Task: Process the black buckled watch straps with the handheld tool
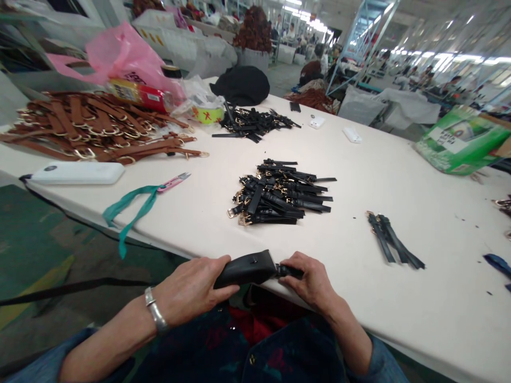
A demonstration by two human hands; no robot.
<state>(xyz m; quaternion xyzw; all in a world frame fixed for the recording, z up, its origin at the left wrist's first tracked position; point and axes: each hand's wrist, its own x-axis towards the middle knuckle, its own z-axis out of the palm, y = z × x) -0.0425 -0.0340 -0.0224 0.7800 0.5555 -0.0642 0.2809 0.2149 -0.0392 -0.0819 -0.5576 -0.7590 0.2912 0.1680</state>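
Near the table's front edge, my left hand (199, 284) is wrapped round a black leather piece (249, 267) with a wide, flat end. My right hand (305, 279) pinches a short black strap (290, 272) that meets the wide end of that piece. Beyond my hands lies a pile of black straps (279, 194) with gold buckles. A few separate black straps (393, 239) lie to the right of the pile.
Brown straps (91, 125) are heaped at the far left beside a pink bag (123, 53). Pink snips (173, 182) with a teal ribbon, a white power bank (77, 173), more black straps (255, 122), a black cap (241, 85) and a green bag (463, 141) also lie there.
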